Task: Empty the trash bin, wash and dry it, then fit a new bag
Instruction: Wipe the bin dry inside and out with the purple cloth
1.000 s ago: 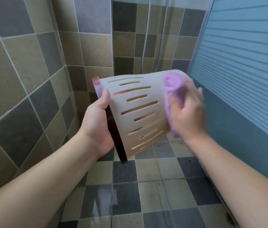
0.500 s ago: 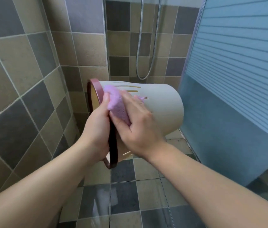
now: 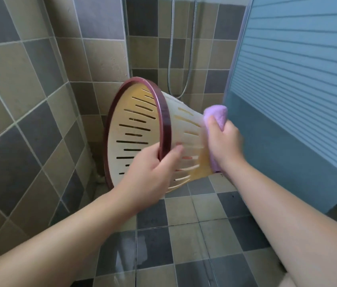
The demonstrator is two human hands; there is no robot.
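Cream plastic bin (image 3: 140, 139), held on its side at frame centre, now shows its open mouth to the camera, having turned since a moment ago. The left hand (image 3: 153, 172) grips the maroon rim (image 3: 166, 129), fingers curled round it. The right hand (image 3: 224, 143) clutches the purple cloth (image 3: 215, 114), which has moved from the rim to the base. Drying appears to continue; no new bag is fitted yet.

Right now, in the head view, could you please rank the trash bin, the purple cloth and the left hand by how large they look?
1. trash bin, largest by far.
2. left hand, gripping the bin's dark red rim.
3. purple cloth, smallest, though the right hand hides part of it, and the left hand is nearer the camera.
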